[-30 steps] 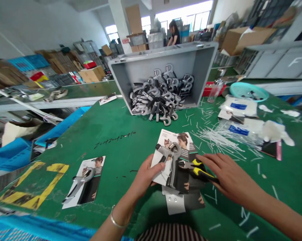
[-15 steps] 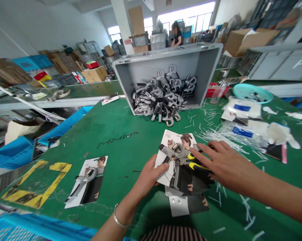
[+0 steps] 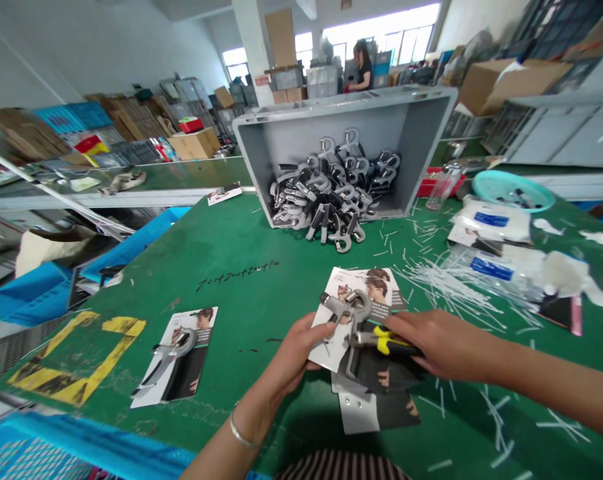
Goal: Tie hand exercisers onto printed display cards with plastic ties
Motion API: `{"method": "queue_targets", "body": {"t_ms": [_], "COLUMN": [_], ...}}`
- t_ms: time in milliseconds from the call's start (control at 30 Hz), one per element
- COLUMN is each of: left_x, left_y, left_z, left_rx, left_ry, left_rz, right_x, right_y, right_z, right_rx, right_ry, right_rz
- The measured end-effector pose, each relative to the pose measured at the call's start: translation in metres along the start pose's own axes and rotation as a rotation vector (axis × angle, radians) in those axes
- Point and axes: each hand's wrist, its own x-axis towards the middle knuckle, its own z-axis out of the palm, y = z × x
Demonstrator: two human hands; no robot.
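Daylight comes from the far windows point(image 3: 411, 40), whose panes glare nearly white, while the worktop point(image 3: 231, 230) before me is evenly lit. A soft shadow darkens it beside my striped shirt point(image 3: 341, 467). The wide view stretches towards its edges, the background is soft, and my card point(image 3: 379, 310) shows a pixelated patch.

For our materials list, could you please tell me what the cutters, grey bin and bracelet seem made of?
Cutters: seemingly metal head, by its grey sheen; yellow-and-black handles, perhaps plastic or rubber by their solid colour.
Grey bin: likely moulded plastic, from its smooth walls and lightly shiny rim.
Bracelet: probably polished metal, given its silvery glint.
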Motion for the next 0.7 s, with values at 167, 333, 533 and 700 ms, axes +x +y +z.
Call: {"method": "queue_targets", "body": {"t_ms": [167, 333, 533, 700], "left_x": [0.003, 0.005, 0.007, 0.008], "left_y": [0.002, 0.002, -0.001, 0.001], "left_z": [-0.002, 0.003, 0.006, 0.009], "left_rx": [-0.034, 0.012, 0.028, 0.017], "left_ry": [0.095, 0.116, 0.086, 0.092], "left_rz": [0.035, 0.016, 0.013, 0.014], "right_x": [0.004, 0.018, 0.024, 0.030], "right_y": [-0.010, 0.001, -0.001, -0.005], "right_z": [-0.010, -0.010, 0.000, 0.003], "right_rx": [-0.026, -0.156, -0.210, -0.222], "right_ry": [0.101, 0.226, 0.200, 0.175], "right_rz": [-0.203, -0.090, -0.110, -0.157]}}
